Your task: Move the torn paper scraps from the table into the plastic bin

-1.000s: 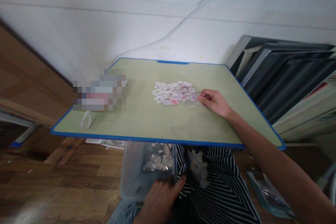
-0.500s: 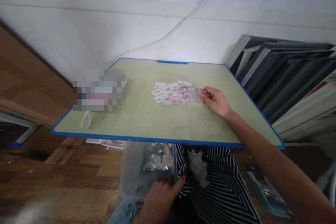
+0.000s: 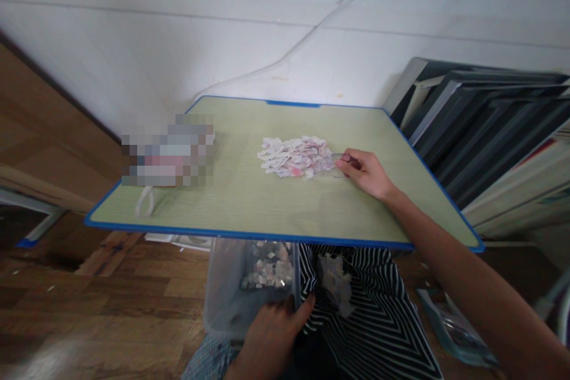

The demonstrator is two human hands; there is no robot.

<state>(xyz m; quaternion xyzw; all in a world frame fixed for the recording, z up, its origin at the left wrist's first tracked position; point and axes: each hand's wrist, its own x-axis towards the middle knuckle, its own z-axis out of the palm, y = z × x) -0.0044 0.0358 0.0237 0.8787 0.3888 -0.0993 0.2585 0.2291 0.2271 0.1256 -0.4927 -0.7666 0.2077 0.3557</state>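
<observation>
A loose heap of small white and pinkish paper-like pieces (image 3: 291, 156) lies on the pale green tabletop (image 3: 249, 208). At the heap's right edge, my right hand (image 3: 367, 175) pinches a small see-through thing whose kind I cannot make out. Below the table's front edge stands a clear plastic bin (image 3: 222, 303) with many small pale pieces (image 3: 269, 270) inside. My left hand (image 3: 274, 332) is closed over the bin's near right rim, thumb pointing right and fingertips partly hidden. Right of it, more pale scraps (image 3: 338, 285) rest on the black-and-white striped cloth (image 3: 378, 303) over my lap.
A blurred-out item (image 3: 171, 154) with a white loop (image 3: 145, 202) sits at the table's left. Dark flat panels (image 3: 481, 113) lean against the wall on the right. A cardboard box (image 3: 48, 130) stands left, and a clear bag-like packet (image 3: 458, 326) lies on the floor.
A small pale piece now shows at the heap's front right edge. My right hand has barely shifted, and my left hand stays on the bin. The view has tilted very slightly.
</observation>
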